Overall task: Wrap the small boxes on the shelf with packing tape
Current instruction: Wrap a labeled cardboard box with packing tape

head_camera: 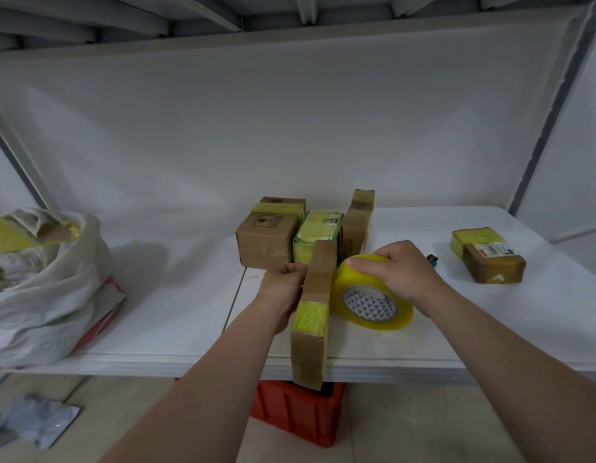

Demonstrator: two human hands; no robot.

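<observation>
Red crate (296, 416): on the floor under the shelf edge, at 6 o'clock from the long box.
Grey bags (36, 419): crumpled on the floor at 8 o'clock; no print can be read on them.
Long box (315, 312): brown carton standing on a narrow side at the front of the shelf (173, 312), its near end past the edge. A yellow tape band crosses its middle. No writing shows.
Left hand (283, 289): at the box's 9 o'clock, fingers curled against its left face, gripping it.
Right hand (400, 272): at the box's 3 o'clock, fingers and thumb closed over the rim of the tape roll.
Tape roll (370, 304): yellow, touching the box's right face; the core has a blue triangle pattern and no legible words.
White sack (46, 289): at 9 o'clock, taped cartons poking out.
Flat box (488, 255): at 3 o'clock, well apart; white label with a red strip, unreadable.
Cube box (268, 242): at 11 o'clock, with a framed wine-glass fragile symbol beside unreadable print.
Green box (318, 235): at 12 o'clock, taped; small white label, unreadable.
Upright box (358, 222): at 1 o'clock, taped, standing tall.
</observation>
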